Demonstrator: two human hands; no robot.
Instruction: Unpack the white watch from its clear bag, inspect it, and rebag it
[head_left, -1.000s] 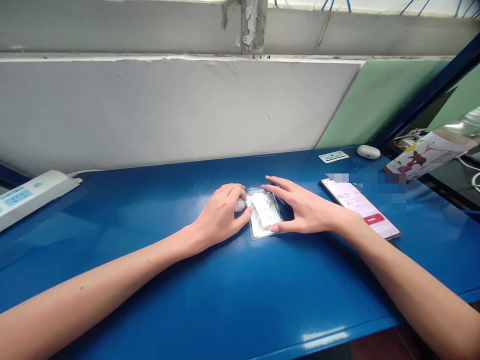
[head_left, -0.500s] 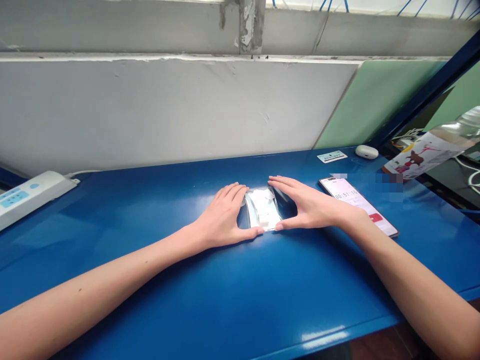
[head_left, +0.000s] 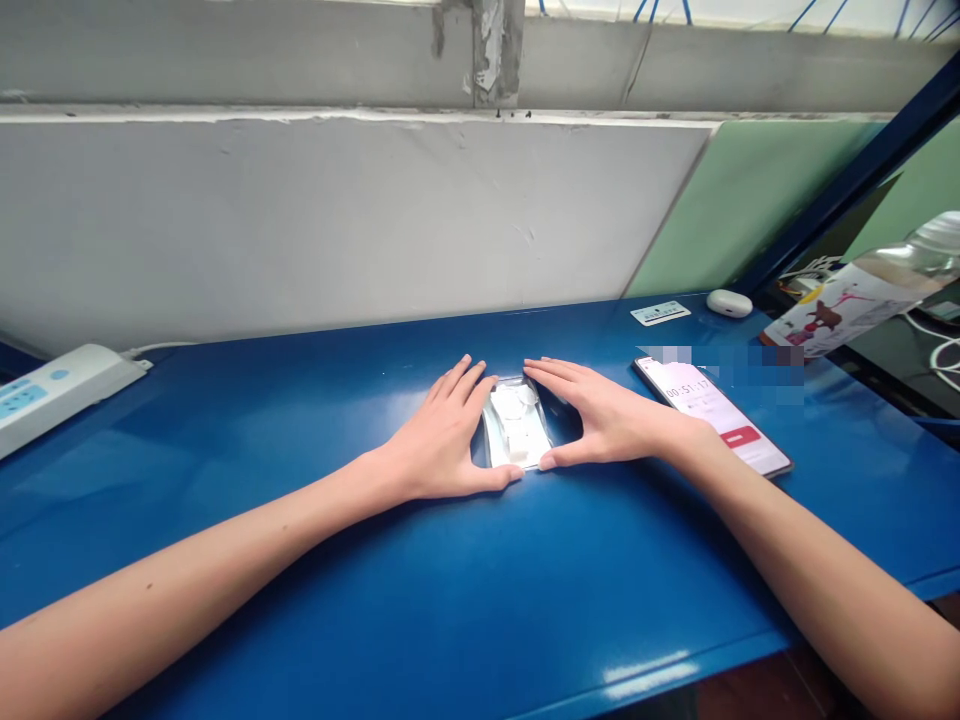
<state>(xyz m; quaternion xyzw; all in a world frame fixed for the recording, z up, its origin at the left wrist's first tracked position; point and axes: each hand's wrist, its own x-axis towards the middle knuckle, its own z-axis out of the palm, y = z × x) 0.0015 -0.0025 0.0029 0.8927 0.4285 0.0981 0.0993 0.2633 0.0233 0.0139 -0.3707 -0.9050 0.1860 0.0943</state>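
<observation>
A small clear packet (head_left: 517,422) with white contents lies flat on the blue table, between my two hands. My left hand (head_left: 450,435) rests at its left side, fingers spread, the thumb by the packet's near edge and a fingertip at its far left corner. On the other side, my right hand (head_left: 592,412) curves round the packet with the thumb at the near right corner and fingertips by the far edge. Neither hand is closed on it.
Right of my right hand lies a phone (head_left: 712,410) with a running timer. Behind it are a card (head_left: 660,313) and a white earphone case (head_left: 729,303). A bottle (head_left: 847,300) leans at the right; a power strip (head_left: 64,398) sits at the left.
My right hand has shifted slightly left along the packet. The fingers of my left hand are spread a little wider. The packet's surface shows less glare, and the view has moved slightly.
</observation>
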